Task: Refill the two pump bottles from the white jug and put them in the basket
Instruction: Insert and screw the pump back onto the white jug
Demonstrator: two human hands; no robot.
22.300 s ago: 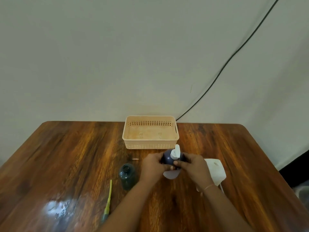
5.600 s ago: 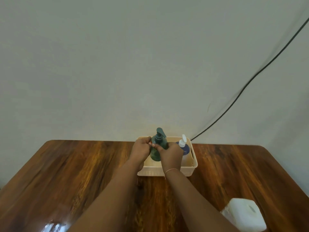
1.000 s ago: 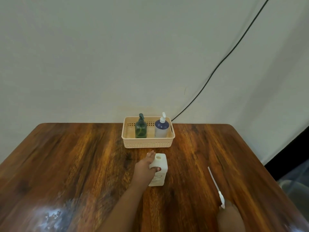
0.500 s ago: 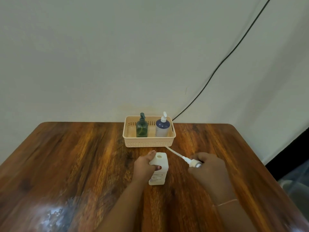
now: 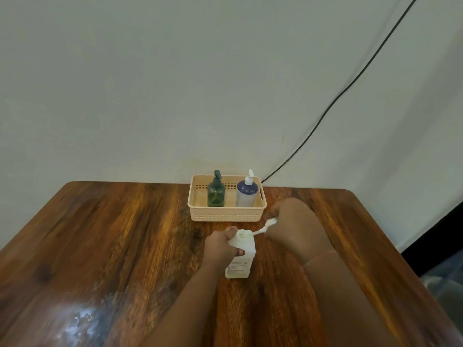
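A green pump bottle [image 5: 215, 194] and a dark blue pump bottle with a white pump [image 5: 247, 193] stand upright side by side in the beige basket [image 5: 226, 216] at the table's far edge. In front of the basket, the white jug [image 5: 241, 256] stands on the table with its round mouth open. My left hand [image 5: 221, 246] grips the jug's upper left side. My right hand [image 5: 295, 225] holds the jug's white pump and dip tube [image 5: 266, 226], with the tube's tip at the jug's mouth.
The wooden table [image 5: 112, 246] has a shiny wet-looking patch at the near left [image 5: 80, 321]. A black cable [image 5: 325, 108] runs down the wall behind the basket. The table's right edge drops off to a dark floor.
My right hand has carried the pump tube left and forward, bringing its tip from beside the basket to the jug's mouth. My left hand keeps its hold on the jug.
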